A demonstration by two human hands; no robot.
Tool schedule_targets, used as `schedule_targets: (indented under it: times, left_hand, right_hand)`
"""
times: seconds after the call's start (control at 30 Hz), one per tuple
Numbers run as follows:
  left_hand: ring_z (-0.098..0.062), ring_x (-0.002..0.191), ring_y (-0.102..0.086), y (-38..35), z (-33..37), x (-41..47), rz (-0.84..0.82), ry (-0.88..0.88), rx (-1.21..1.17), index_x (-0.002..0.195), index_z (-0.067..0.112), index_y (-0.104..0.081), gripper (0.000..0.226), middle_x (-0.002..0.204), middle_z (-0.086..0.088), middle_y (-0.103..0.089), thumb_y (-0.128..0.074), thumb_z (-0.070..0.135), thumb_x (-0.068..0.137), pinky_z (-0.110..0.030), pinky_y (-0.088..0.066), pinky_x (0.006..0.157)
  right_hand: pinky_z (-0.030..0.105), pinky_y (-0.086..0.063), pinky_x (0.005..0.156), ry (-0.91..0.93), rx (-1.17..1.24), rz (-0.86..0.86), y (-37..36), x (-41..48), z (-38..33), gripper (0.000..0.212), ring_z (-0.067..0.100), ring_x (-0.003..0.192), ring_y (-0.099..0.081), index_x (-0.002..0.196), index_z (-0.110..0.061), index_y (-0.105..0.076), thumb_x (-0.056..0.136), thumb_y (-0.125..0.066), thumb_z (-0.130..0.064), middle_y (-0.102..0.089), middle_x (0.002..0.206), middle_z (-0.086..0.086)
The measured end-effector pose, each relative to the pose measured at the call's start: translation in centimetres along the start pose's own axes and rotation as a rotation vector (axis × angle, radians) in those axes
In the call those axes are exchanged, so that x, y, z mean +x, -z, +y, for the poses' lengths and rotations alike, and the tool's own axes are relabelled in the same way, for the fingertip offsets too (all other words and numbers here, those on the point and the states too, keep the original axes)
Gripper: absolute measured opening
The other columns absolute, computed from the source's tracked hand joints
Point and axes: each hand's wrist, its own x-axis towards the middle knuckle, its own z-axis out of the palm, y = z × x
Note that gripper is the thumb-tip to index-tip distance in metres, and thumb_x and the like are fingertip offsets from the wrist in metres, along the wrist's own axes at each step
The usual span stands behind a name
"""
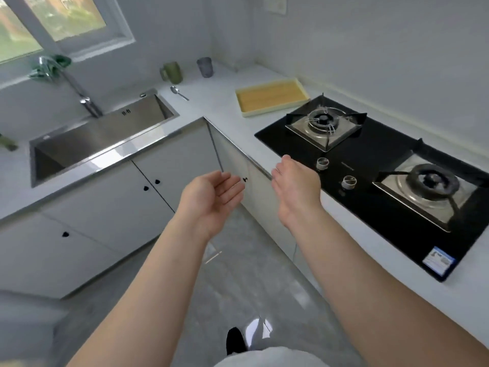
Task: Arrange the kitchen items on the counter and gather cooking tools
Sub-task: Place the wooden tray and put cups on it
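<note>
Arms outstretched over floor; left hand (211, 196) palm up, right hand (296, 186) edge-on, fingers relaxed, loosely together, holding nothing, beside stove (383, 154).

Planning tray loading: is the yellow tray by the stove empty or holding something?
Empty: the tray shows only its bare floor inside the rim. The spoon, green mug and grey cup sit apart on the counter.

L hand (211, 198) & R hand (296, 186) relaxed, empty

White cabinets (164, 165) stand just beyond your left hand (211, 197), glossy grey floor (238, 287) below it. A daylit window (74, 19) sits far beyond it.
</note>
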Motion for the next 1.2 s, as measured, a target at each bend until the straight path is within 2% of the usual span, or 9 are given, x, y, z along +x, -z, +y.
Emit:
schedule_targets:
  times: [0.07,0.1,0.13,0.17,0.3,0.5,0.6,0.7,1.2]
  left_hand:
    - [-0.031,0.104,-0.069,4.1,2.8,2.2,0.016,0.026,-0.021,0.113,0.002,-0.060,0.026,0.116,-0.019,-0.070,-0.044,0.019,0.103,-0.042,-0.052,0.095]
    - [-0.031,0.104,-0.069,5.7,4.0,3.2,0.031,0.021,-0.019,0.113,0.002,-0.060,0.026,0.116,-0.018,-0.070,-0.043,0.020,0.103,-0.042,-0.051,0.097]
    - [-0.031,0.104,-0.069,7.4,5.4,4.5,0.042,0.016,-0.025,0.113,0.002,-0.060,0.027,0.116,-0.018,-0.070,-0.043,0.020,0.103,-0.042,-0.050,0.099]
    - [-0.030,0.103,-0.068,8.6,6.6,5.5,0.058,0.018,-0.041,0.113,0.003,-0.060,0.027,0.116,-0.018,-0.069,-0.042,0.020,0.103,-0.042,-0.050,0.100]
    - [-0.031,0.105,-0.068,11.1,10.3,9.6,0.049,0.063,-0.063,0.115,0.001,-0.060,0.029,0.119,-0.018,-0.069,-0.041,0.020,0.104,-0.041,-0.050,0.098]
    - [-0.032,0.106,-0.067,9.8,14.7,17.5,0.004,0.098,-0.057,0.121,-0.001,-0.059,0.032,0.119,-0.017,-0.069,-0.041,0.019,0.104,-0.040,-0.051,0.095]
    - [-0.030,0.106,-0.068,8.1,16.6,22.6,-0.005,0.098,-0.006,0.119,0.000,-0.060,0.031,0.118,-0.016,-0.070,-0.042,0.020,0.104,-0.039,-0.053,0.092]
    - [-0.028,0.099,-0.071,6.2,18.6,27.7,0.016,0.068,0.063,0.119,0.001,-0.061,0.030,0.113,-0.014,-0.072,-0.044,0.019,0.103,-0.037,-0.056,0.086]
    - [-0.032,0.098,-0.071,-7.4,29.1,51.9,-0.053,0.190,0.219,0.114,-0.001,-0.061,0.026,0.110,-0.017,-0.072,-0.046,0.017,0.103,-0.041,-0.055,0.088]
  right_hand:
    - [0.039,-0.040,0.099,-0.015,-0.003,0.017,-4.0,1.0,2.2,0.029,0.010,0.064,-0.045,0.058,-0.013,-0.047,0.087,-0.049,-0.016,-0.030,0.076,-0.008]
    - [0.042,-0.042,0.099,-0.016,-0.023,0.015,-5.9,1.0,2.8,0.028,0.009,0.100,-0.053,0.059,-0.010,-0.049,0.086,-0.049,-0.014,-0.065,0.079,0.027]
    - [0.040,-0.017,0.075,-0.028,-0.021,0.010,-8.4,1.5,3.9,0.030,0.020,0.081,-0.023,0.057,-0.014,-0.044,0.087,-0.048,-0.012,-0.043,0.055,0.009]
    - [0.023,-0.045,0.079,-0.035,-0.014,0.008,-10.2,1.9,4.6,0.031,0.020,0.076,-0.025,0.058,-0.019,-0.040,0.087,-0.048,-0.011,-0.040,0.058,0.004]
    - [0.031,-0.054,0.091,-0.072,-0.040,0.039,-14.9,4.3,5.8,0.020,0.019,0.095,-0.065,0.085,-0.004,-0.064,0.097,-0.051,-0.014,-0.069,0.112,0.014]
    - [0.063,-0.029,0.108,-0.063,-0.081,0.096,-19.7,11.2,4.6,0.048,0.047,0.128,-0.033,0.129,0.017,-0.029,0.093,-0.047,-0.009,-0.035,0.133,0.034]
    - [0.056,-0.040,0.108,-0.098,-0.041,0.121,-21.8,16.5,3.8,0.039,0.053,0.120,-0.049,0.119,0.022,-0.047,0.095,-0.048,-0.010,-0.049,0.130,0.038]
    - [0.032,-0.056,0.089,-0.115,0.061,0.093,-24.3,22.7,3.2,0.015,0.025,0.098,-0.070,0.104,-0.005,-0.059,0.099,-0.049,-0.015,-0.068,0.109,0.013]
    - [0.035,-0.060,0.082,-0.267,-0.124,0.359,-28.5,48.4,-2.4,0.020,0.022,0.072,-0.064,0.095,-0.005,-0.059,0.100,-0.047,-0.020,-0.063,0.085,0.010]
